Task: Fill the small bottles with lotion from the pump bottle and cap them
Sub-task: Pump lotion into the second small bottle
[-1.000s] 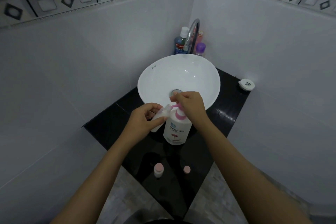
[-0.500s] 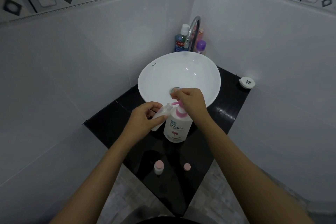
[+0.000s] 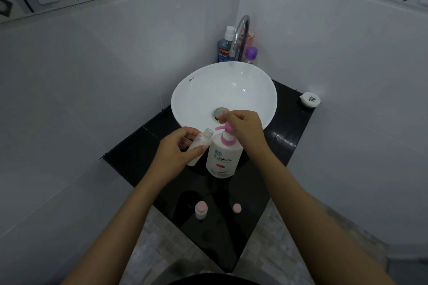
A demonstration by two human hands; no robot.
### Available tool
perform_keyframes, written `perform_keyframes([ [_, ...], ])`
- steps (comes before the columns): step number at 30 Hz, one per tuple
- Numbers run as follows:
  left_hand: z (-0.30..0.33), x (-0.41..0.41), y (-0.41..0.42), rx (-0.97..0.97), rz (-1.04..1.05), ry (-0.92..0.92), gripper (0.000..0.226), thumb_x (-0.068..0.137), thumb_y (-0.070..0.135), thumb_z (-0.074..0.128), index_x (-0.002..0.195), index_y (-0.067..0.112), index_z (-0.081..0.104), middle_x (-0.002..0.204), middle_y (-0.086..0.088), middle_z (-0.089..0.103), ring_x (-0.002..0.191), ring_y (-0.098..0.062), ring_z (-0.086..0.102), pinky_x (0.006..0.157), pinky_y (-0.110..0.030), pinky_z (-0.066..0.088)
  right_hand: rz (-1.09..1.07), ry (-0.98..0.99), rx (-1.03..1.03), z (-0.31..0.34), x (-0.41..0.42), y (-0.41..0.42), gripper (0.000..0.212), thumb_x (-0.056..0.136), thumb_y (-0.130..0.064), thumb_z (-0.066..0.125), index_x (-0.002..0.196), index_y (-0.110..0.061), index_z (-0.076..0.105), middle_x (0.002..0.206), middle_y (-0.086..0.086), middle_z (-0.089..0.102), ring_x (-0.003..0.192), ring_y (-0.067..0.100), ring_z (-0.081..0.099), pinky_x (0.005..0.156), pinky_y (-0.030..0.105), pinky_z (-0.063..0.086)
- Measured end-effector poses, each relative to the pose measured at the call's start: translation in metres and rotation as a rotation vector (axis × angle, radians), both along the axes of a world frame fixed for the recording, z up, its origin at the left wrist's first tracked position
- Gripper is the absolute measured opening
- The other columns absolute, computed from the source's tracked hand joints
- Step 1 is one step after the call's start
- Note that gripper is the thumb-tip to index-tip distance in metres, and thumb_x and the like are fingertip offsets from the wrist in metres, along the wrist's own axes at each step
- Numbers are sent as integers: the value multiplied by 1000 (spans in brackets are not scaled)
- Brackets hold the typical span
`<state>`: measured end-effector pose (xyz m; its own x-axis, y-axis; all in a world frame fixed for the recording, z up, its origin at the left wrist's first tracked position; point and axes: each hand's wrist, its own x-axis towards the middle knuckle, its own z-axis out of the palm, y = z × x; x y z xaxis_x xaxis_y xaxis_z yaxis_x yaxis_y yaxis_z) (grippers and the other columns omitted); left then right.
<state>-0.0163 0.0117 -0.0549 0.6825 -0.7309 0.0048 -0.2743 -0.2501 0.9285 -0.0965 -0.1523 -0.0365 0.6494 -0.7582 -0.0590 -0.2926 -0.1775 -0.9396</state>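
From the head view, my left hand [image 3: 178,148] closes its grip around the open small bottle [image 3: 199,146], tilted, mouth just beside the pump bottle [image 3: 223,159] spout, while my right hand [image 3: 244,127] curls over the pump head. The mouth looks slightly off the spout, so I judge a press could drop lotion onto the counter [image 3: 266,180]; a hard press might tip the pump bottle.

The left hand [image 3: 178,148] holds an uncapped small bottle [image 3: 199,146] tilted, its mouth just beside the pump bottle [image 3: 223,157] spout. The right hand [image 3: 245,129] rests on the pump head. A capped bottle [image 3: 201,209] stands on the black surface [image 3: 129,157].
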Motion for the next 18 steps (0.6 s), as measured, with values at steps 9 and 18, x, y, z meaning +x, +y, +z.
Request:
perform_keyframes([
  [9,-12,-22,15,-60,-2,134,26,75,14,74,93,28,61,94,9,66,81,3,62,68,-9,50,-180,-138,-77,3,-43,1,37,93,-32,53,90,0,70,91,21,70,86,33,64,74,37,51],
  [18,-31,-52,26,-70,-5,247,30,73,1,73,92,20,58,92,9,64,80,9,63,71,-10,51,-85,446,-15,-113,-120,28,28,84,-40,64,102,-18,67,91,-1,69,83,13,64,72,26,49],
])
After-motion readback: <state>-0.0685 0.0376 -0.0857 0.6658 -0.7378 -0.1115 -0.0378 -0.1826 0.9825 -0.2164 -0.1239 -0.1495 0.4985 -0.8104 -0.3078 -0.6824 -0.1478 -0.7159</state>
